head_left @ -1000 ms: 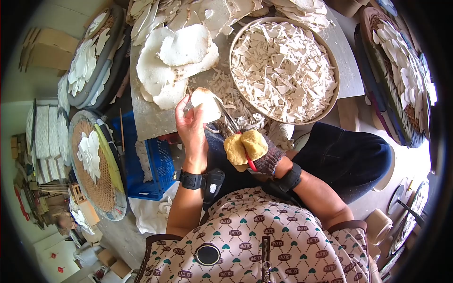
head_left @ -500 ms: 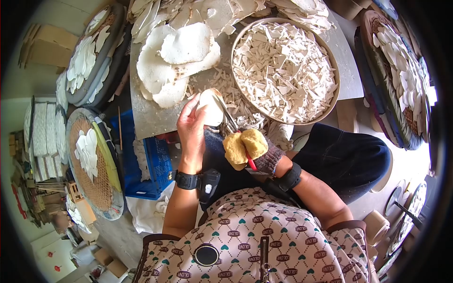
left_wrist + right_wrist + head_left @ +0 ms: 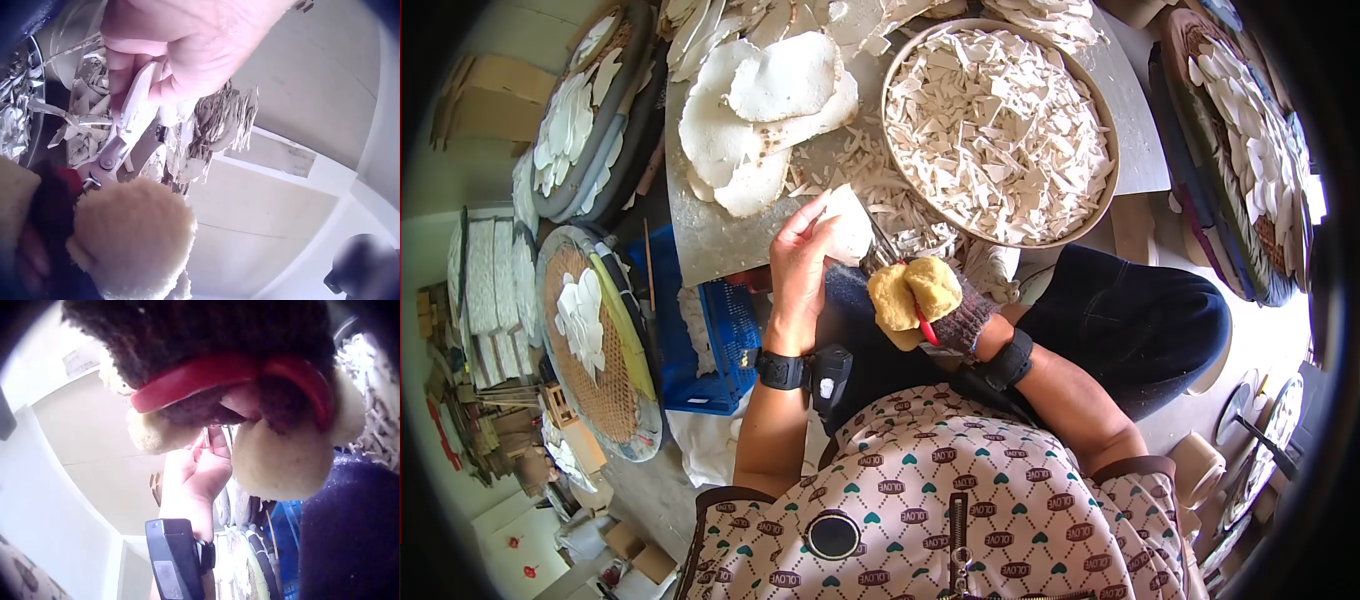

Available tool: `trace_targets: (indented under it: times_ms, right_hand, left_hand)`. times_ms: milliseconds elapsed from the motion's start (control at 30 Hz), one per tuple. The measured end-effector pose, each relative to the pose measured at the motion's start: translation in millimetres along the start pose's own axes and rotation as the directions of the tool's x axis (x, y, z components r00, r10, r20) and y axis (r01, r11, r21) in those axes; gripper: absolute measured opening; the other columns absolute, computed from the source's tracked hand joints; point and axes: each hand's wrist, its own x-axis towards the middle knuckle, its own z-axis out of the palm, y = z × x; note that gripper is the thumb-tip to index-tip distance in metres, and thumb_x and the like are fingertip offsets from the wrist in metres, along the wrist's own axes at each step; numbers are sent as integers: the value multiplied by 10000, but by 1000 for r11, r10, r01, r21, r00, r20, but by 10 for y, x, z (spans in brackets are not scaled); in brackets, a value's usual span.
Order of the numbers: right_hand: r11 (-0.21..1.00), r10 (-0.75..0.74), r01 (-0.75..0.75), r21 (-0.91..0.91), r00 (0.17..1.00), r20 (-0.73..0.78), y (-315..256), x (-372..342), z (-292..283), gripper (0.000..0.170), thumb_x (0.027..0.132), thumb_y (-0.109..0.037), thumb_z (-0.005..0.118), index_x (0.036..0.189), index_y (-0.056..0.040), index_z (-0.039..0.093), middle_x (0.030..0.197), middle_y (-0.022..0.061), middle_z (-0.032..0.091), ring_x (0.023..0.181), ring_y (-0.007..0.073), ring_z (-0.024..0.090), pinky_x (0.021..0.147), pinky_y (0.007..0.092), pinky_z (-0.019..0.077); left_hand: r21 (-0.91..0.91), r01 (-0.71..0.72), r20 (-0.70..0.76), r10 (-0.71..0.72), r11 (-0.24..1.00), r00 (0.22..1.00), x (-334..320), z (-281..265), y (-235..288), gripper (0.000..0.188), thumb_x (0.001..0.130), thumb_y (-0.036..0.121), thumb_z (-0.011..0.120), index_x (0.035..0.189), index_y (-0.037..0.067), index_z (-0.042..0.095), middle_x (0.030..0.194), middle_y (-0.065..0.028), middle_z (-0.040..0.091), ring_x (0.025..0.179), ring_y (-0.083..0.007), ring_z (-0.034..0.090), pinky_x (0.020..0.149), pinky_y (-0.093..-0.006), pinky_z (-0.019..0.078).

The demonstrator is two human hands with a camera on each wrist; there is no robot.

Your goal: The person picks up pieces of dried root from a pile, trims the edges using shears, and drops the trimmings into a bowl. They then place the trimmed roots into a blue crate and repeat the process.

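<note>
My bare left hand (image 3: 799,275) pinches a thin white piece (image 3: 849,228) between thumb and fingers. In the left wrist view that piece (image 3: 139,103) is seen edge-on, its lower end at the blades of metal shears (image 3: 111,160). My right hand (image 3: 948,310), in a dark knitted glove, grips the shears by their red handles (image 3: 200,378). Yellow foam padding (image 3: 910,298) surrounds the handles and covers much of the fingers. Whether the blades are apart cannot be told.
A round tray (image 3: 1113,165) full of white scraps stands on the metal table (image 3: 1135,140). Large white flakes (image 3: 785,80) lie stacked to its left. A blue crate (image 3: 728,330) is beside the left forearm, and woven round racks (image 3: 605,385) bearing white pieces stand at both sides.
The white piece shows a different, narrower outline in my left hand, which has shifted slightly left. My right hand keeps its grip on the shears. The whole head view has shifted a little.
</note>
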Motion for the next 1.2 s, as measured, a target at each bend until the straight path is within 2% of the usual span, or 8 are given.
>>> trace_targets:
  times_ms: [267, 400, 500, 533, 633, 1000, 1067, 1200]
  right_hand:
    - [956, -54, 60, 286, 998, -28, -20, 17, 55, 214, 890, -212, 534, 993, -33, 593, 918, 65, 640, 852, 157, 603, 752, 292, 479]
    - [983, -180, 178, 45, 981, 72, -11, 72, -22, 201, 894, -160, 518, 1016, -12, 578, 971, 85, 632, 888, 172, 604, 782, 298, 479]
    - [742, -30, -158, 652, 963, 268, 19, 82, -13, 234, 881, -90, 538, 1100, -8, 550, 1080, 108, 605, 962, 176, 602, 861, 292, 474]
    - [947, 20, -72, 312, 986, 167, -132, 49, 40, 208, 879, -122, 549, 1047, -4, 576, 1028, 105, 627, 926, 168, 611, 814, 285, 483]
    - [996, 71, -69, -59, 997, 28, -127, -22, 29, 200, 875, -143, 558, 1014, -1, 587, 990, 102, 637, 903, 161, 612, 791, 278, 478]
    - [996, -56, 54, 65, 998, 17, 52, 26, 3, 216, 856, -205, 580, 974, -25, 595, 949, 80, 642, 868, 145, 614, 752, 285, 486]
    - [889, 50, -58, 454, 998, 30, -257, 20, 94, 194, 867, -192, 549, 945, -21, 598, 935, 91, 646, 849, 167, 623, 707, 300, 490]
    - [995, 35, -31, -93, 998, 46, -75, 70, -3, 215, 867, -215, 533, 863, -10, 598, 860, 97, 653, 767, 170, 629, 636, 294, 481]
  left_hand:
    - [156, 45, 124, -64, 987, 990, 12, -55, 183, 277, 828, 24, 579, 1099, -1, 526, 971, -82, 631, 830, -135, 623, 705, -256, 527]
    - [144, -55, 63, 46, 988, 997, -16, -27, 128, 324, 824, 9, 575, 1137, 4, 494, 972, -92, 621, 790, -150, 620, 705, -273, 530]
    - [66, -225, -123, 232, 972, 965, -12, 44, 5, 454, 823, 19, 578, 1243, 15, 406, 998, -121, 607, 833, -187, 622, 687, -280, 541]
    - [44, -249, -155, 253, 967, 955, -7, 60, -50, 439, 824, 25, 582, 1232, 14, 423, 1007, -121, 606, 847, -181, 620, 682, -272, 541]
    - [43, -244, -167, 248, 969, 954, 1, 81, -67, 396, 824, 37, 590, 1199, 10, 466, 1022, -115, 605, 849, -166, 620, 671, -254, 538]
    - [125, -193, -26, 198, 973, 980, 18, 87, 47, 370, 847, 49, 554, 1205, 10, 469, 1012, -95, 614, 796, -146, 627, 640, -249, 532]
    - [127, -139, 11, 138, 982, 990, 18, 109, 83, 372, 848, 55, 554, 1207, 13, 467, 1011, -90, 615, 790, -146, 629, 630, -251, 529]
    - [94, -92, 12, 91, 991, 996, 28, 81, 78, 402, 815, 21, 584, 1196, -9, 461, 1007, -102, 605, 765, -165, 632, 608, -257, 536]
